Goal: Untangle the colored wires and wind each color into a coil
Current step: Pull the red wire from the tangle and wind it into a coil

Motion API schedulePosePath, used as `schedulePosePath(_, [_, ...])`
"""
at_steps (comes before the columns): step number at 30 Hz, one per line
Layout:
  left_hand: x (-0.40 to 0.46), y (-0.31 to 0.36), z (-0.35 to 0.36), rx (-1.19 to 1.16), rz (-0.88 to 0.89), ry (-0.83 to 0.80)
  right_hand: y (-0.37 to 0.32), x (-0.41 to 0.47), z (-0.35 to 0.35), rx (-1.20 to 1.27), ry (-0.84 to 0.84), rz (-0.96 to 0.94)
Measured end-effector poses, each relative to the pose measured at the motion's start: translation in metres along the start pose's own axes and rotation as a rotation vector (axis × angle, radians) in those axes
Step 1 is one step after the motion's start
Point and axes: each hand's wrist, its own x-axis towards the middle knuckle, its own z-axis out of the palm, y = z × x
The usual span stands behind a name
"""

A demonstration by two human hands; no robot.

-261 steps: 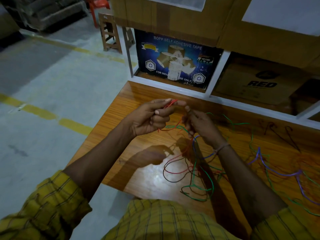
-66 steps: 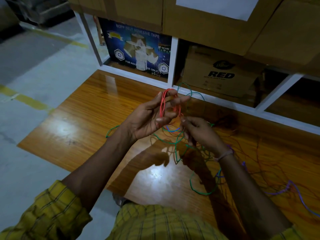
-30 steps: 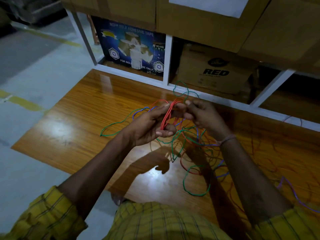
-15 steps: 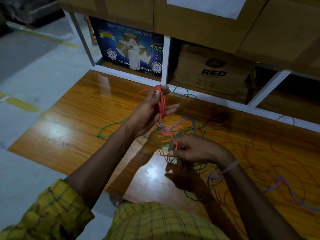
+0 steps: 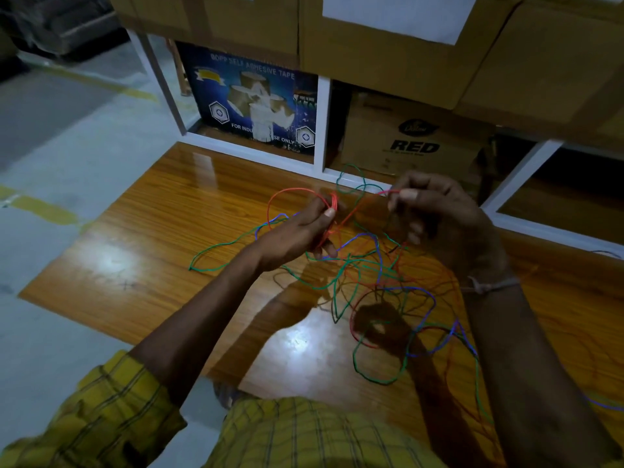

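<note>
Table: a glossy orange-brown wooden tabletop (image 5: 162,231) is shown beneath both hands.
Left hand: the left hand (image 5: 297,231) is closed around a small coil of thin red wire (image 5: 332,214), held above the table.
Tangle: loose thin green, blue and red wires (image 5: 378,285) are spread on the table below and between the hands.
Right hand: the right hand (image 5: 435,217) is pinched on a red strand (image 5: 386,192) leading to the coil.

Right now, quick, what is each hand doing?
Left hand: closed on the red wire coil, loops bunched at its fingers.
Right hand: pinching a strand of the red wire, held above the table.
</note>
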Motion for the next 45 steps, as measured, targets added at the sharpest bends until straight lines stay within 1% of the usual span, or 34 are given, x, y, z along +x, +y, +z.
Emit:
schedulePosePath(1, [-0.001,0.001,0.000,-0.052,-0.006,-0.026,0.004,0.005,-0.002,0.082,0.034,0.008])
schedulePosePath(3, [-0.005,0.001,0.002,-0.215,-0.013,-0.084,0.015,0.015,-0.007,0.126,0.119,0.021])
schedulePosePath(6, [-0.012,0.001,0.006,-0.490,-0.010,-0.199,0.034,0.029,-0.012,-0.014,0.273,0.044])
schedulePosePath(8, [-0.016,0.000,0.006,-0.628,0.002,-0.293,0.048,0.035,-0.013,-0.134,0.359,0.064])
schedulePosePath(10, [-0.018,0.001,0.006,-0.714,0.018,-0.357,0.062,0.037,-0.011,-0.224,0.402,0.077])
schedulePosePath(13, [-0.021,0.004,0.006,-0.771,0.037,-0.375,0.083,0.037,-0.005,-0.292,0.423,0.115])
schedulePosePath(18, [-0.019,0.005,0.003,-0.850,0.025,-0.311,0.100,0.022,0.016,-0.352,0.265,0.348])
schedulePosePath(20, [-0.018,0.005,0.002,-0.892,0.021,-0.272,0.102,0.015,0.025,-0.327,0.224,0.414])
schedulePosePath(22, [-0.015,0.006,0.000,-0.944,0.038,-0.243,0.105,0.010,0.030,-0.278,0.179,0.447])
schedulePosePath(25, [-0.006,0.006,-0.006,-1.018,0.098,-0.160,0.106,0.001,0.033,-0.281,0.048,0.489])
schedulePosePath(29, [0.010,0.004,-0.018,-1.171,0.136,0.000,0.100,-0.012,0.035,-0.279,-0.134,0.539])
schedulePosePath(31, [0.019,-0.002,-0.021,-1.214,0.122,0.120,0.095,-0.017,0.035,-0.357,-0.228,0.510])
schedulePosePath(33, [0.025,-0.008,-0.021,-1.157,0.099,0.258,0.087,-0.022,0.033,-0.471,-0.348,0.450])
schedulePosePath(35, [0.028,-0.011,-0.020,-1.010,0.055,0.362,0.075,-0.027,0.030,-0.594,-0.478,0.392])
schedulePosePath(37, [0.025,-0.014,-0.016,-0.731,0.005,0.454,0.059,-0.030,0.025,-0.669,-0.573,0.369])
schedulePosePath(38, [0.023,-0.017,-0.014,-0.580,-0.005,0.479,0.048,-0.031,0.022,-0.646,-0.598,0.369])
schedulePosePath(39, [0.020,-0.021,-0.012,-0.456,-0.010,0.485,0.037,-0.032,0.019,-0.595,-0.611,0.362])
schedulePosePath(41, [0.013,-0.027,-0.008,-0.306,-0.014,0.430,0.015,-0.032,0.011,-0.478,-0.598,0.306])
schedulePosePath(45, [-0.006,-0.016,-0.001,-0.153,-0.019,0.250,-0.001,-0.022,0.000,-0.231,-0.465,0.122])
